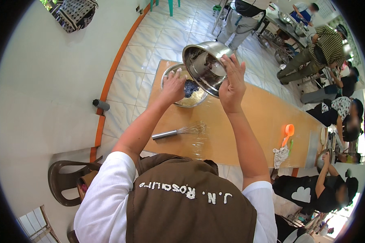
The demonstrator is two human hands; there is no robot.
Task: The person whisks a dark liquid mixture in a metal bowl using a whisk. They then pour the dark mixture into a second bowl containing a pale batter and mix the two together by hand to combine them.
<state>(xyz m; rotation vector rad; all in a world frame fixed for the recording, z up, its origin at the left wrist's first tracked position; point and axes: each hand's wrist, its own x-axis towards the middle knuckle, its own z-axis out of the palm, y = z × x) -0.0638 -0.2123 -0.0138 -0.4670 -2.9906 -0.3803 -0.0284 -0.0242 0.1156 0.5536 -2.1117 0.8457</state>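
My right hand [233,82] grips the rim and side of a steel mixing bowl [200,63], which is tipped over to the left. Dark purple residue clings to its inside wall. Below it on the table stands a second steel bowl [187,105], holding a pale crumbly mixture [196,97] and a dark purple mass [190,88]. My left hand [175,86] is over the left side of that lower bowl, fingers spread; whether it touches the rim or the contents is unclear. A balloon whisk [179,131] with a steel handle lies on the table nearer to me.
The wooden-coloured table [246,127] carries an orange measuring cup [289,130], a crumpled cloth [280,156] and a green utensil [291,145] at the right. A brown plastic chair [56,182] stands at the left. Several people work at other tables along the right.
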